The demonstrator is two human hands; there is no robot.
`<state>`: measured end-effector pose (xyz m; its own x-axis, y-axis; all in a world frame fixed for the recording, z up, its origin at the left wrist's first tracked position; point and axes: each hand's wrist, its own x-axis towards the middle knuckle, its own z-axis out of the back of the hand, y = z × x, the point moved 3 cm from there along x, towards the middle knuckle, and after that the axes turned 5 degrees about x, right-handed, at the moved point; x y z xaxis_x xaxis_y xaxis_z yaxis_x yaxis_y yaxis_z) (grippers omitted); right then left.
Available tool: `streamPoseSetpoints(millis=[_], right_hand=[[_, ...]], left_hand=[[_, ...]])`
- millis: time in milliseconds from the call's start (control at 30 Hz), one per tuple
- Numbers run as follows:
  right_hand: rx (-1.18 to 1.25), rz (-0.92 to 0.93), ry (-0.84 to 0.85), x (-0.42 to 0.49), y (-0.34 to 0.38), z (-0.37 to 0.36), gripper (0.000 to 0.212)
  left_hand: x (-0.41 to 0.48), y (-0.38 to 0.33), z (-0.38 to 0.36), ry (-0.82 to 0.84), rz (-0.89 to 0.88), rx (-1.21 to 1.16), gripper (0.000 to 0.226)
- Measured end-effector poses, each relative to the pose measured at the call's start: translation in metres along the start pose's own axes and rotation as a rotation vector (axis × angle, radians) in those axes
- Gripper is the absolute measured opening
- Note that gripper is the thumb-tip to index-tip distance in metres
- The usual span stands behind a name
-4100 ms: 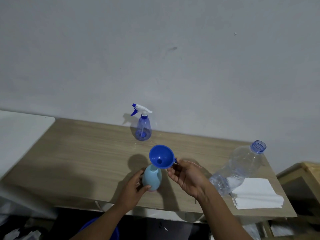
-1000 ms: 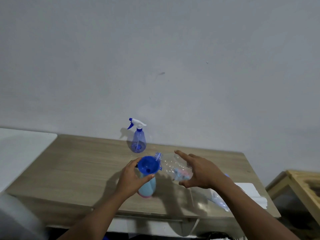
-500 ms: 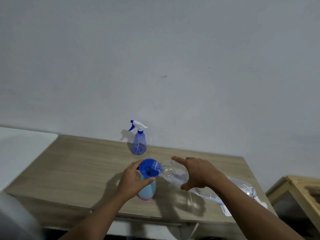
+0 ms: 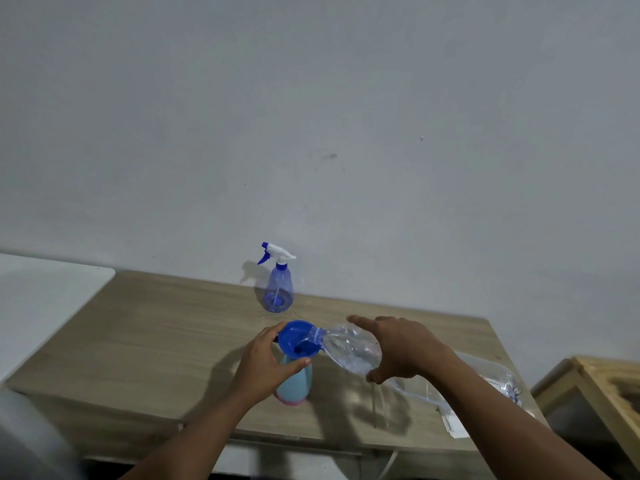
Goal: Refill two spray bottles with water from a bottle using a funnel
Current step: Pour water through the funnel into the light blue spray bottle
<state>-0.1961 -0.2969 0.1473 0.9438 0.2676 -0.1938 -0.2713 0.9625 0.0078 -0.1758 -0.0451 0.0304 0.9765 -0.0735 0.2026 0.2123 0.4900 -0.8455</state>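
Funnel point(image 4: 297, 339) now takes the bottle point(image 4: 349, 349) mouth, tipped further than before by the gripping right hand point(image 4: 403, 349); left hand point(image 4: 265, 365) still clasps funnel and sprayer point(image 4: 294, 384).

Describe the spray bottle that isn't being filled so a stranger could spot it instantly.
Find the wooden table against the grey wall. At its back edge, close to the wall, stands the translucent blue spray bottle. Unlike the pale blue bottle under the funnel, it has its white-and-blue trigger head on and no hand touches it.

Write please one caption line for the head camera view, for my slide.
Right hand tips clear water bottle into blue funnel steadied by left hand on pale-blue bottle.
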Motion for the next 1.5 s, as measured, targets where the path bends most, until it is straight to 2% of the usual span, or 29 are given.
streamPoseSetpoints(millis=[200,433,600,733,867,1000,1133,1267,1367,1433,1500], right_hand=[[0.049,0.002,-0.01,-0.002,-0.005,-0.004,0.109],[0.309,-0.008,-0.077,-0.016,-0.024,-0.022,0.108],[0.617,-0.044,-0.317,-0.026,-0.042,-0.035,0.106],[0.798,-0.191,-0.533,-0.038,-0.065,-0.047,0.111],[0.928,-0.332,-0.713,-0.048,-0.081,-0.059,0.107],[0.993,-0.412,-0.806,-0.058,-0.09,-0.071,0.105],[1.061,-0.434,-0.904,-0.067,-0.089,-0.077,0.093],[1.13,-0.442,-0.878,-0.068,-0.091,-0.088,0.1],[1.136,-0.557,-0.923,-0.071,-0.088,-0.101,0.112],[1.075,-0.652,-1.073,-0.079,-0.077,-0.107,0.098],[1.045,-0.656,-1.192,-0.085,-0.055,-0.113,0.069]], left_hand=[[0.0,0.001,0.0,0.009,-0.017,-0.005,0.075],[0.0,-0.002,-0.001,0.005,-0.025,-0.009,0.072],[0.0,0.0,-0.002,0.001,-0.009,-0.011,0.075],[-0.002,-0.001,-0.002,0.007,-0.003,-0.007,0.073],[-0.002,-0.002,-0.002,0.02,0.008,-0.012,0.07],[-0.002,-0.004,-0.002,0.024,0.002,-0.006,0.066],[-0.004,-0.007,-0.001,0.006,-0.005,0.004,0.065],[-0.006,-0.008,-0.001,0.01,-0.007,-0.002,0.067],[-0.006,-0.007,0.0,0.017,-0.016,-0.002,0.066],[-0.007,-0.006,0.0,0.02,-0.022,-0.005,0.064],[-0.006,-0.004,0.0,0.017,-0.029,-0.004,0.062]])
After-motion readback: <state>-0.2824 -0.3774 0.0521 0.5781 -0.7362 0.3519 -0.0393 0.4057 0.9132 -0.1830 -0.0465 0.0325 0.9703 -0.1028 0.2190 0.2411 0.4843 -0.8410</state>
